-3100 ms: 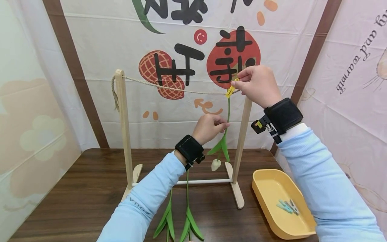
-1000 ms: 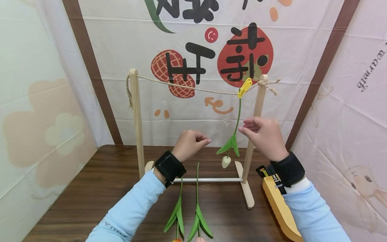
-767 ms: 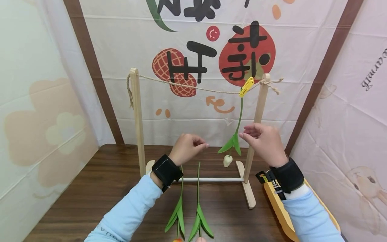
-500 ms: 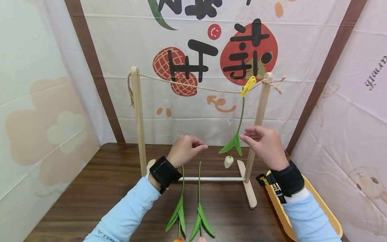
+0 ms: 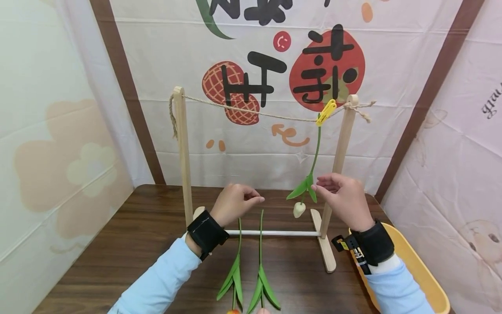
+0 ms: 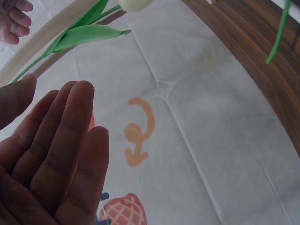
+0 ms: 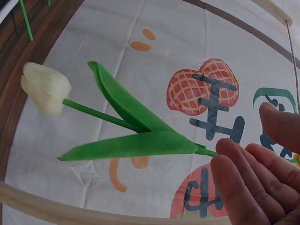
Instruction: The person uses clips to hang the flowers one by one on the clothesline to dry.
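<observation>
An artificial white tulip [image 5: 300, 210] hangs head down from a twine line [image 5: 251, 111], its stem end clipped by a yellow clothespin [image 5: 326, 112]. Beside its leaves is my right hand [image 5: 345, 198], fingers relaxed and holding nothing; in the right wrist view the fingertips overlap the stem below the leaves [image 7: 136, 143]. My left hand [image 5: 235, 203] hovers left of the tulip, and the left wrist view shows its fingers [image 6: 61, 136] extended with nothing in them. Two more tulips, one orange [image 5: 233, 311] and one pink [image 5: 263, 311], lie on the table below, blossoms cut off by the frame edge.
The twine runs between two wooden posts [image 5: 182, 152] of a stand, joined low down by a white rod [image 5: 274, 233]. A yellow tray [image 5: 417, 266] sits at the right, partly behind my right forearm. Behind the wooden table [image 5: 106, 244] hangs a printed cloth [image 5: 243, 165].
My right hand has let go of the clothespin and come down beside the leaves. My left hand has released the stem and moved left and lower. The tulip now hangs from the line unheld.
</observation>
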`<state>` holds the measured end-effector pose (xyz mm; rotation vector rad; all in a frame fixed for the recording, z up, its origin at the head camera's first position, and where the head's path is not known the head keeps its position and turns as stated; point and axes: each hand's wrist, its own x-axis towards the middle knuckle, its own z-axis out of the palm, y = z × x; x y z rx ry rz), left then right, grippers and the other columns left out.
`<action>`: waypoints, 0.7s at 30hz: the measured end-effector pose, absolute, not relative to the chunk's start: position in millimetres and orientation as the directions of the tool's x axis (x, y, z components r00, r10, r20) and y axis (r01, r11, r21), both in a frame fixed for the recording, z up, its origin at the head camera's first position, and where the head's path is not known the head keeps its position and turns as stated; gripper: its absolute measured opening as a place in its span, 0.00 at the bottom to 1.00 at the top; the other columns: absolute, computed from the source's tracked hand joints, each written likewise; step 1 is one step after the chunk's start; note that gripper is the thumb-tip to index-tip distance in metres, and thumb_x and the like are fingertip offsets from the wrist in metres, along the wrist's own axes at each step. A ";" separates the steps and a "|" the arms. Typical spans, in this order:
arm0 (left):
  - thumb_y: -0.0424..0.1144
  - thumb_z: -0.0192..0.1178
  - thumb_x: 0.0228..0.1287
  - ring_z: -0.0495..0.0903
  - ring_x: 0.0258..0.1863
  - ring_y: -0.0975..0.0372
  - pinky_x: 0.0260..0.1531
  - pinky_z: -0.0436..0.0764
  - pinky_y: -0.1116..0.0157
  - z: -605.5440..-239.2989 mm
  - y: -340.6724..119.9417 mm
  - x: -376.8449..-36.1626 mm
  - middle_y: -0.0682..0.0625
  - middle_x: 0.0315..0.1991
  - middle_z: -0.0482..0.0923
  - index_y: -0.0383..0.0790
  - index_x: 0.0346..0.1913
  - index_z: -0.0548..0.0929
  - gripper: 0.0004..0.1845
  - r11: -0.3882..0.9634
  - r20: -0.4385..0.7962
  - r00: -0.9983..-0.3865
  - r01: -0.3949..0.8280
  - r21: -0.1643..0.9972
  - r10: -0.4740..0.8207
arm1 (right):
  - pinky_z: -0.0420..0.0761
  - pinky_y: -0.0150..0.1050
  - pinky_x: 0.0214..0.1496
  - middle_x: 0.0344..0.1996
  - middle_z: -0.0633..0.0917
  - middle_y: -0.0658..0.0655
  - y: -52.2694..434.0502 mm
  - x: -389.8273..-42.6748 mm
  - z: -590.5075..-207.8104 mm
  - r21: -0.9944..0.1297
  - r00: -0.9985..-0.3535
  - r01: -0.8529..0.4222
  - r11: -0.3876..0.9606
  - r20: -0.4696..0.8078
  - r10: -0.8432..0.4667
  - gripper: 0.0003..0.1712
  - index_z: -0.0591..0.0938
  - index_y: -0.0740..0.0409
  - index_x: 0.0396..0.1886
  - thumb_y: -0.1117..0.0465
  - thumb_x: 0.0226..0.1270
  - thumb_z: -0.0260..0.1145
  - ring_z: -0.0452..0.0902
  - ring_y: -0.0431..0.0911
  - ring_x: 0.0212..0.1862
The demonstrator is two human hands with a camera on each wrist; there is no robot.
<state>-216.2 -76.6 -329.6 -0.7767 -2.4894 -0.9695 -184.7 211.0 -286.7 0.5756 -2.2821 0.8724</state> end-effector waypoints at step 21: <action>0.45 0.67 0.62 0.74 0.23 0.72 0.28 0.74 0.68 -359.8 -95.4 -196.2 0.64 0.24 0.80 0.48 0.31 0.89 0.06 0.639 0.456 -0.804 0.585 0.498 0.381 | 0.82 0.36 0.35 0.31 0.87 0.53 206.5 -182.5 -334.6 -0.550 -0.793 -0.519 0.655 0.595 -0.130 0.12 0.86 0.63 0.39 0.64 0.56 0.76 0.84 0.42 0.33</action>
